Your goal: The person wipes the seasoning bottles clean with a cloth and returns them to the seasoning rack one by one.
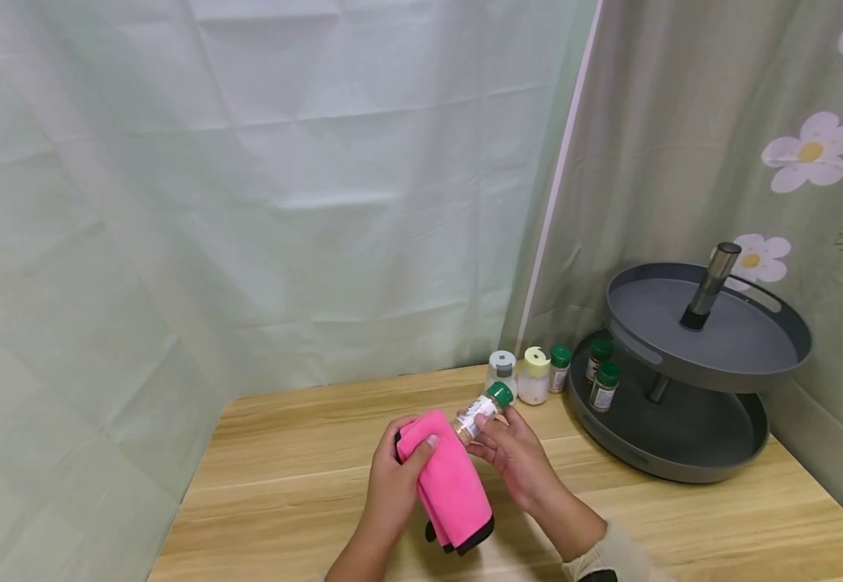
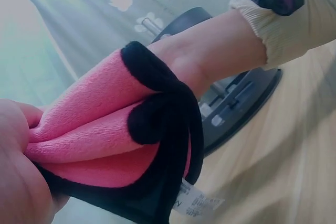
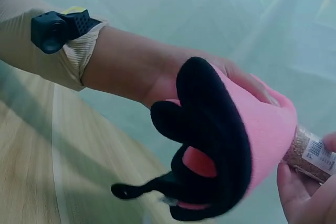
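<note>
My left hand grips a folded pink cloth with black edging, its thumb lying over the top. In the left wrist view the cloth hangs in loose folds, a white tag showing below. My right hand pinches a small spice jar with a green cap, tilted up to the right. The jar's lower end meets the cloth's upper edge. In the right wrist view the jar shows brown grains and a barcode label, its base against the pink cloth.
Behind the hands stand a grey-lidded jar, a yellow-lidded jar and a green-capped jar. On the right is a dark two-tier turntable, with two green-capped jars on its lower tier. Curtains hang behind the wooden table.
</note>
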Demonstrator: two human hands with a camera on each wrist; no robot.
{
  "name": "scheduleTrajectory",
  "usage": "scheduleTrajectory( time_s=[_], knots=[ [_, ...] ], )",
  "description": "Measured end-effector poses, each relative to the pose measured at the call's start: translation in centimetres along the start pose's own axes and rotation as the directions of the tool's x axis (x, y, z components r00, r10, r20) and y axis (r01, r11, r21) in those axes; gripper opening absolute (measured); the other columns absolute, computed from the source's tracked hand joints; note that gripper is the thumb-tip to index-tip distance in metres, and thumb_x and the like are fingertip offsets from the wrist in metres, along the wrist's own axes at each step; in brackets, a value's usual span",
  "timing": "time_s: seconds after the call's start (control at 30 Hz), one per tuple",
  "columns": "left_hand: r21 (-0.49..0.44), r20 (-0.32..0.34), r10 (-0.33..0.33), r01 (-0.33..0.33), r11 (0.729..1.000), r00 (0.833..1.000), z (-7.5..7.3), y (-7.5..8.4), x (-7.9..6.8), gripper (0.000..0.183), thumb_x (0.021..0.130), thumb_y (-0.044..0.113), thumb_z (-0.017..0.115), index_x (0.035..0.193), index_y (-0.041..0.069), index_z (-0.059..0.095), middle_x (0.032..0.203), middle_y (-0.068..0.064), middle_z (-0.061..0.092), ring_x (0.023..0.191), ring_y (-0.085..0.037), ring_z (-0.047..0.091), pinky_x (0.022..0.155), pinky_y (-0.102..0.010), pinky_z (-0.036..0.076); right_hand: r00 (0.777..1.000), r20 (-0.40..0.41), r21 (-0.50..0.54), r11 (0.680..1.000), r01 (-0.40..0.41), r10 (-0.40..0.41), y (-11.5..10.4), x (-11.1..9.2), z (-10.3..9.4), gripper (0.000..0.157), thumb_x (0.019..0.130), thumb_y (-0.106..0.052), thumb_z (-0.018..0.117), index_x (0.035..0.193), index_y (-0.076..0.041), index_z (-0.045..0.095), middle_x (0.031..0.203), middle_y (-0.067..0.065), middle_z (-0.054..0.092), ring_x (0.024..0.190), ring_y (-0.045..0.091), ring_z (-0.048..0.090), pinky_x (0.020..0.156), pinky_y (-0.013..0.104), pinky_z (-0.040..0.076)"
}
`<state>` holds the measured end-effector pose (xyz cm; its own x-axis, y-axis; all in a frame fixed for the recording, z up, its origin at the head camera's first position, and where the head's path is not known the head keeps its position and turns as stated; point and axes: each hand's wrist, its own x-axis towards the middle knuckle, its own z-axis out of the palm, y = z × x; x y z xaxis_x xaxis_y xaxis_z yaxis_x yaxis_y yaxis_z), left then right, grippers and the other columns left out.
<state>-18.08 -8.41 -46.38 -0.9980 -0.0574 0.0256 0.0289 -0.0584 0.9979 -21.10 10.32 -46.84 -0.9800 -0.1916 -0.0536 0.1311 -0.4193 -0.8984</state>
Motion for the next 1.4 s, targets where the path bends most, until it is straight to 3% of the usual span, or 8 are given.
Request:
scheduleTrajectory(
  time_s=[0.13, 0.3, 0.53, 0.77, 1.0, 1.17, 1.4],
  knots=[
    [-0.041, -0.01, -0.002, 0.002, 0.999, 1.0, -0.34, 0.13, 0.21, 0.045, 0.092, 0.021, 0.073, 0.132, 0.009, 0.056, 0.122, -0.014, 0.063, 0.096, -0.017, 0.065, 0.082, -0.03, 0.058, 0.999, 0.044, 0.02, 1.0, -0.004, 0.003, -0.02, -0.07, 0.12, 0.055, 0.101, -0.012, 0.057, 0.147, 0.002, 0.028, 0.116, 0.001, 0.07, 0.1, 0.012, 0.072, 0.089, 0.03, 0.059],
    [-0.059, 0.008, -0.037, 0.037, 0.998, 0.999, -0.4, 0.14, 0.25, 0.045, 0.092, 0.017, 0.073, 0.133, 0.008, 0.056, 0.118, -0.012, 0.063, 0.094, -0.017, 0.066, 0.08, -0.032, 0.058, 0.998, 0.048, 0.045, 0.999, 0.026, -0.028, 0.02, -0.25, 0.24, 0.048, 0.101, -0.01, 0.056, 0.142, 0.001, 0.033, 0.116, 0.0, 0.069, 0.102, 0.013, 0.071, 0.093, 0.033, 0.058],
    [-0.004, 0.084, -0.051, 0.052, 0.999, 0.995, 0.13, 0.12, -0.06, 0.042, 0.091, 0.013, 0.072, 0.131, 0.007, 0.06, 0.115, -0.012, 0.066, 0.091, -0.016, 0.066, 0.079, -0.031, 0.058, 0.993, 0.063, 0.069, 0.993, 0.097, -0.102, -0.1, -0.23, 0.05, 0.041, 0.103, -0.009, 0.053, 0.139, -0.004, 0.035, 0.121, -0.002, 0.071, 0.108, 0.012, 0.07, 0.097, 0.034, 0.056],
    [0.055, 0.144, -0.066, 0.059, 0.997, 0.987, 0.32, 0.27, -0.43, 0.04, 0.09, 0.016, 0.074, 0.128, 0.012, 0.061, 0.12, -0.014, 0.065, 0.093, -0.019, 0.066, 0.08, -0.034, 0.057, 0.996, 0.036, 0.05, 0.995, 0.084, -0.086, 0.03, 0.09, -0.08, 0.043, 0.104, -0.012, 0.052, 0.141, 0.001, 0.034, 0.117, -0.004, 0.073, 0.106, 0.011, 0.071, 0.094, 0.032, 0.057],
    [0.049, 0.096, -0.063, 0.059, 0.997, 0.993, 0.02, 0.51, -0.4, 0.042, 0.091, 0.019, 0.074, 0.13, 0.012, 0.06, 0.119, -0.013, 0.065, 0.093, -0.02, 0.066, 0.08, -0.034, 0.057, 1.0, -0.01, 0.046, 0.999, 0.025, -0.025, 0.37, 0.1, 0.05, 0.041, 0.103, -0.014, 0.055, 0.138, -0.001, 0.039, 0.114, -0.002, 0.073, 0.103, 0.011, 0.072, 0.093, 0.032, 0.058],
    [0.0, 0.049, -0.04, 0.04, 0.999, 0.998, -0.29, 0.43, -0.08, 0.042, 0.091, 0.015, 0.073, 0.13, 0.008, 0.059, 0.117, -0.013, 0.065, 0.092, -0.019, 0.066, 0.08, -0.033, 0.058, 1.0, -0.001, 0.036, 0.999, 0.003, -0.003, 0.31, -0.11, 0.22, 0.041, 0.103, -0.014, 0.055, 0.137, -0.001, 0.038, 0.113, 0.0, 0.07, 0.1, 0.012, 0.072, 0.092, 0.033, 0.058],
    [0.003, 0.046, -0.034, 0.034, 0.999, 0.998, -0.51, 0.21, 0.12, 0.04, 0.091, 0.012, 0.071, 0.129, 0.007, 0.059, 0.113, -0.012, 0.065, 0.088, -0.018, 0.066, 0.077, -0.034, 0.058, 0.999, 0.035, 0.049, 0.998, 0.029, -0.03, -0.05, -0.46, 0.38, 0.039, 0.103, -0.014, 0.054, 0.137, -0.002, 0.038, 0.113, -0.002, 0.071, 0.1, 0.011, 0.071, 0.093, 0.033, 0.058]
  ],
)
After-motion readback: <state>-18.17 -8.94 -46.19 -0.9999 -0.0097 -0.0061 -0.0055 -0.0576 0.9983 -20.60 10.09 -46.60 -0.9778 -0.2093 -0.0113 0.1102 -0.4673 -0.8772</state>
